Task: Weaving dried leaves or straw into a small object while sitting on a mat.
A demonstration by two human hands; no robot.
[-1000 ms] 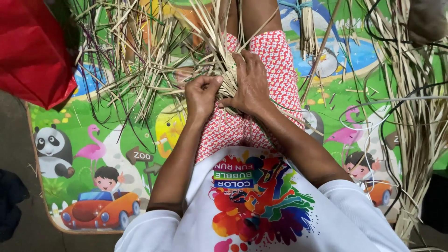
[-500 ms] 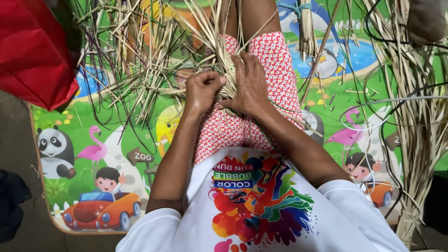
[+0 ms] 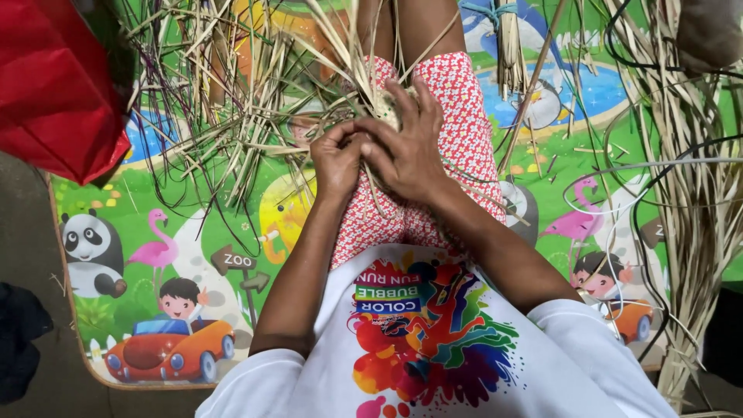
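Observation:
I sit on a colourful play mat (image 3: 193, 240) with cartoon animals, my legs in red-and-white patterned shorts (image 3: 457, 131) stretched ahead. My left hand (image 3: 338, 159) and my right hand (image 3: 406, 143) meet over my lap, both closed on a woven bundle of pale dry straw strips (image 3: 387, 108). Loose ends of the strips (image 3: 232, 101) fan out up and to the left from the hands. The woven part itself is mostly hidden under my fingers.
A red bag (image 3: 54, 85) hangs at the top left. A thick sheaf of dry strips (image 3: 696, 209) lies along the right side with thin wires. A tied bundle (image 3: 509, 46) rests near the top. Dark cloth (image 3: 19, 340) lies on the floor at left.
Both hands have shifted slightly on the woven bundle, the fingers regripping the strips. The straw ends have moved a little.

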